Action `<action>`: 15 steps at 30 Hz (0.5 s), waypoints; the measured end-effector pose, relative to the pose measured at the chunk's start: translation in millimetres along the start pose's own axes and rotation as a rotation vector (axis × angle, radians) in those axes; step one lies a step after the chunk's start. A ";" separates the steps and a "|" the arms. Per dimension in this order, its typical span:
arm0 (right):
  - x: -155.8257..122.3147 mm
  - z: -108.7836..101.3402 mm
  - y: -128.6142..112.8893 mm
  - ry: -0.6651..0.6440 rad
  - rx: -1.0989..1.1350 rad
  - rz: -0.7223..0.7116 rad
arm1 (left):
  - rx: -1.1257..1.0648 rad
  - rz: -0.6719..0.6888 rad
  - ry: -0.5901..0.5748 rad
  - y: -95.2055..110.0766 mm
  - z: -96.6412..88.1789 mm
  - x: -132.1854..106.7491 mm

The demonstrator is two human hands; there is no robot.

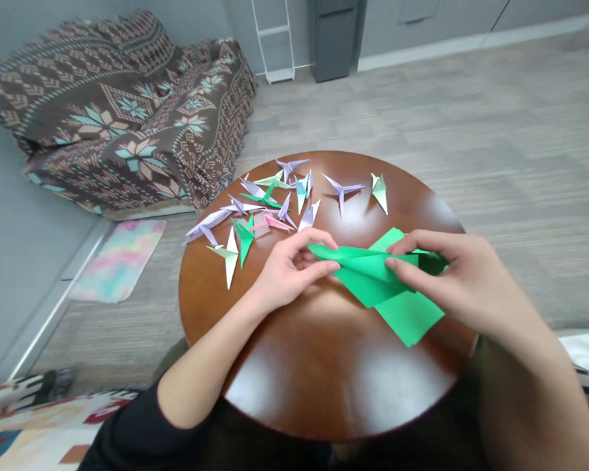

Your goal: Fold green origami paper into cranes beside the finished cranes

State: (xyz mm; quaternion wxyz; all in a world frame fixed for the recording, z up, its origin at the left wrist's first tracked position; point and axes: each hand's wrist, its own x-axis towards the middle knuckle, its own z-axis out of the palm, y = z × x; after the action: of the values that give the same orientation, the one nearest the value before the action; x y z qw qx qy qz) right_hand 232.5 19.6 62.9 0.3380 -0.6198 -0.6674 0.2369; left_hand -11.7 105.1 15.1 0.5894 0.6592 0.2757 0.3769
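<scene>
Between my two hands is a sheet of green paper (368,273), bent and partly folded, held above the table. My left hand (299,265) pinches its left corner between thumb and fingers. Toward the other end, my right hand (439,268) grips the upper edge, thumb in front and fingers behind. Beneath the held sheet, more green paper (412,320) lies flat on the table, partly covered. Several folded paper cranes in purple, green, white and pink lie beyond my left hand, among them a pink crane (272,222) and a dark green crane (245,237).
The round brown wooden table (304,392) has a glossy top. A purple crane (342,191) and a pale green crane (379,193) lie near its far edge. Behind are a sofa with a patterned cover (142,124), a pastel mat (120,261) and a grey bin (332,39).
</scene>
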 end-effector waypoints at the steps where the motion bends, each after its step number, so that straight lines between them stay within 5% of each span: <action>1: -1.0 -2.0 -0.9 -0.010 -0.013 -0.013 | 0.073 0.001 0.005 1.4 0.9 -0.4; 7: -6.1 6.7 -10.9 -0.160 -0.056 -0.155 | 0.311 0.008 -0.035 7.4 7.0 -2.9; 15: -5.1 13.2 -14.1 -0.153 -0.077 -0.145 | 0.214 -0.073 -0.001 6.1 5.3 -3.8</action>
State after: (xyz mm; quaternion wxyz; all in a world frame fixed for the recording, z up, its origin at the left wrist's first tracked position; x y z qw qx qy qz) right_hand 213.3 14.2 63.8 0.2782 -0.5628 -0.7429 0.2325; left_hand -9.9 98.1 20.4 0.5291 0.7081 0.3380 0.3230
